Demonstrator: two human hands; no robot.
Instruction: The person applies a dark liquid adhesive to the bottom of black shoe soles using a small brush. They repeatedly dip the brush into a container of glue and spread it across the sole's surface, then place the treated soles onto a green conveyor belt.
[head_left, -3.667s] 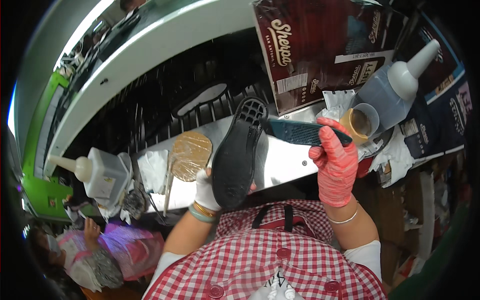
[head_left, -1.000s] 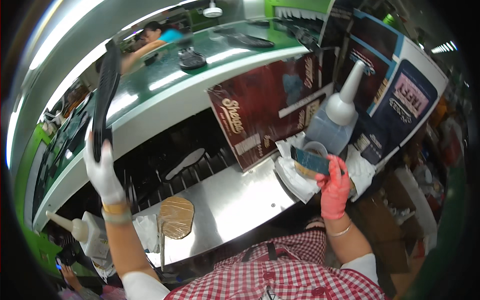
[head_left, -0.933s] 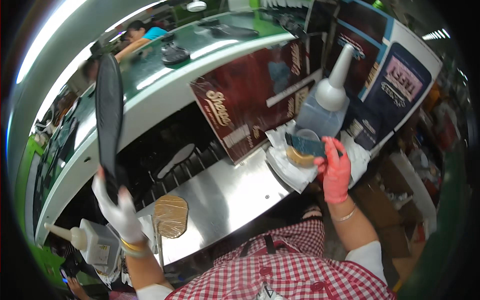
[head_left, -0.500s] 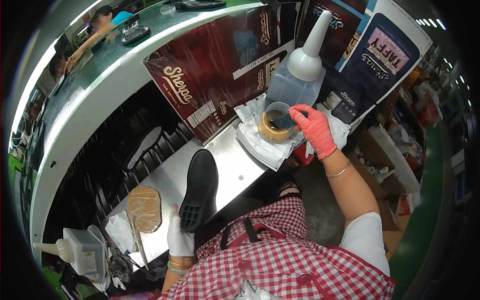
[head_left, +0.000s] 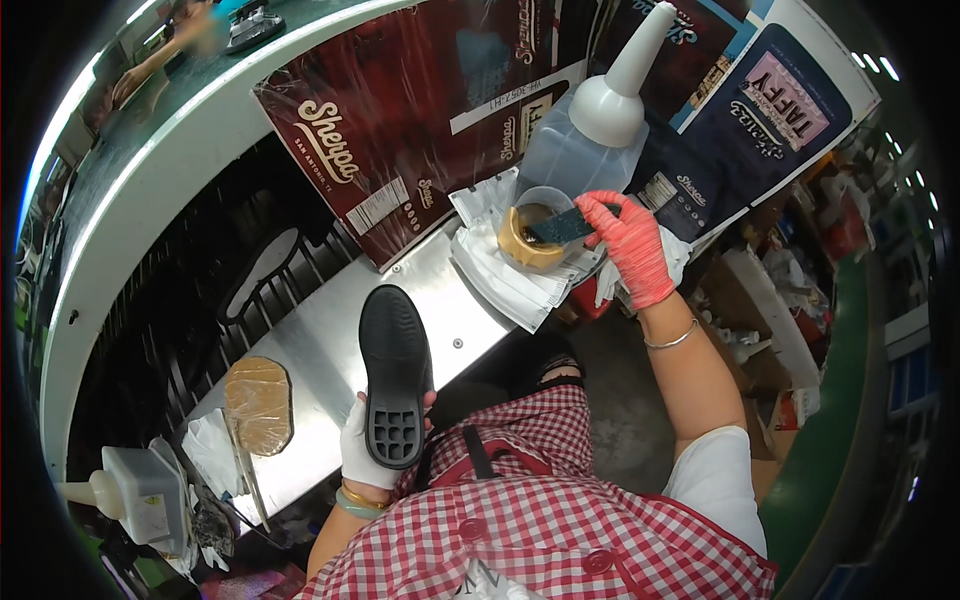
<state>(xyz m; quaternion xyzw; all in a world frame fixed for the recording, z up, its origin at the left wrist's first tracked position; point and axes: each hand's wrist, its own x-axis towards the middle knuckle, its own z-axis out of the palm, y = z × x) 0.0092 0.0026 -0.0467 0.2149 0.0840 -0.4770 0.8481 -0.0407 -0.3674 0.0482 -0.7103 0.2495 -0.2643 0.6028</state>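
Note:
My left hand [head_left: 365, 455], in a white glove with bare fingertips, is closed around the heel end of a black shoe sole [head_left: 392, 350]. The sole's heel cavities face up, and fingertips show at its right edge. My right hand [head_left: 632, 250], in a pink-red glove, pinches a dark flat brush-like tool [head_left: 572, 226]. Its lower end dips into a clear cup [head_left: 548, 200] with a tan band around it, and dark liquid shows inside. Whether that end has bristles I cannot tell. The cup stands on white folded cloths [head_left: 495, 275].
Behind the cup stands a large translucent squeeze bottle [head_left: 590, 140], backed by printed cardboard panels [head_left: 420, 110]. A tan wrapped pad [head_left: 258, 405] lies on the metal bench [head_left: 330, 340]. Another nozzle bottle [head_left: 145, 500] is at lower left. Across a curved green counter [head_left: 160, 130] a person works.
The sole has turned to face me more squarely, with fingers now wrapped at its right edge. The dark tool lies flatter in the cup. The whole view has shifted slightly.

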